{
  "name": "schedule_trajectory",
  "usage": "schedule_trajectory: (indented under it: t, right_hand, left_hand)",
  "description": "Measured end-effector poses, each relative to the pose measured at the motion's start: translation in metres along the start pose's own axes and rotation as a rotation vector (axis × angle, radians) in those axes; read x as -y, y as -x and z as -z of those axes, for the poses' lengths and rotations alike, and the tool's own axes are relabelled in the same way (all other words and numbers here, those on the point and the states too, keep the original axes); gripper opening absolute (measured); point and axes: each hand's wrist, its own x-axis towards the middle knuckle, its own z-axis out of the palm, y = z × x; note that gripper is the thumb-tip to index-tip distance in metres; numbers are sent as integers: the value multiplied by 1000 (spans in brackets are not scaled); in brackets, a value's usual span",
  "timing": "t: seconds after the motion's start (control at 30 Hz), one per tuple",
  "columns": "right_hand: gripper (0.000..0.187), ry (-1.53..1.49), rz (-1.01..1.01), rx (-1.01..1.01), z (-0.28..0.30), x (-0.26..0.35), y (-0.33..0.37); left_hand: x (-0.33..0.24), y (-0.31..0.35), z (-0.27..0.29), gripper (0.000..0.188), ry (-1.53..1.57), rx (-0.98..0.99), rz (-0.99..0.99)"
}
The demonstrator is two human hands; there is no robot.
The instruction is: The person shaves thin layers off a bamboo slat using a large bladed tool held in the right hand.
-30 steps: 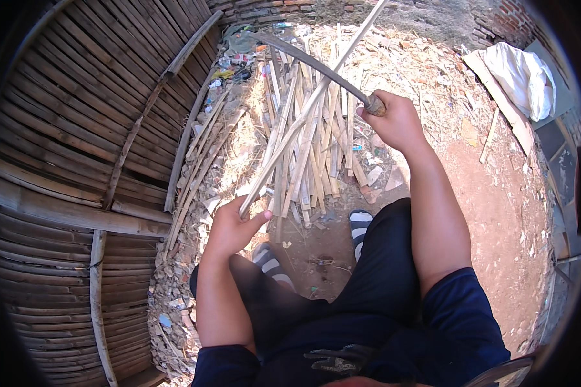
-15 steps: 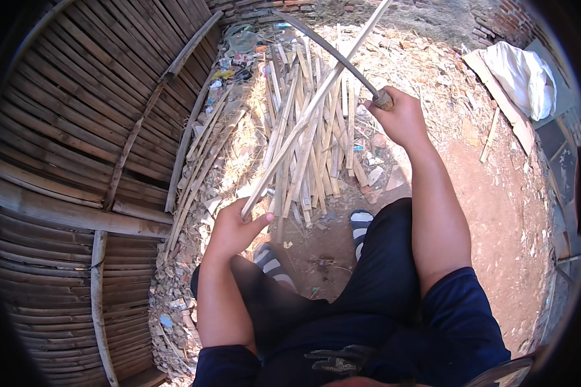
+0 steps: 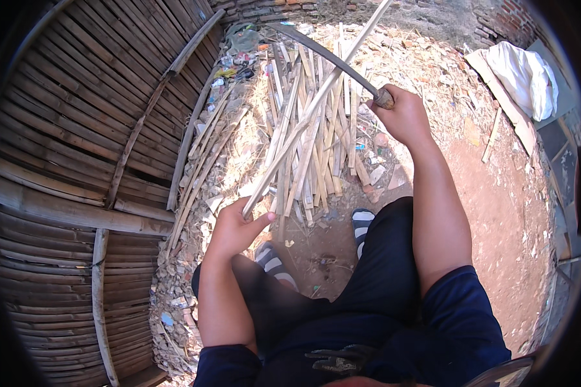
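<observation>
My left hand (image 3: 234, 227) is closed round the near end of a long, pale wooden strip (image 3: 301, 122), which slants up and away to the right past the top edge. In my right hand (image 3: 403, 115) is the wooden handle of a machete (image 3: 332, 59), its long, dark, curved blade pointing to the far left. The blade crosses the strip at its upper part; whether the edge bites into the wood I cannot tell. Below them on the ground lies a pile of similar wooden strips (image 3: 313, 169), in front of my feet in striped socks.
A bamboo slat wall (image 3: 77, 103) rises on the left, with loose bamboo sticks (image 3: 200, 158) along its foot. A brick wall (image 3: 419, 16) closes the far side. At the far right lies a white sack (image 3: 519, 80) beside a board (image 3: 500, 97). Rubble and wood chips litter the ground.
The machete has tilted very slightly, its handle rising a little. Both hands keep their grips, and the strip stays almost where it was.
</observation>
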Motion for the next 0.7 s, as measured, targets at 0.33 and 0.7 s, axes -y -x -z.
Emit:
schedule_trajectory:
  t: [0.33, 0.7]
  right_hand:
    - [22, 158, 398, 207, -12, 31, 29]
    - [30, -11, 45, 56, 0, -3, 3]
  left_hand:
    - [6, -3, -1, 52, 8, -3, 2]
    - [-4, -3, 3, 61, -27, 18, 38]
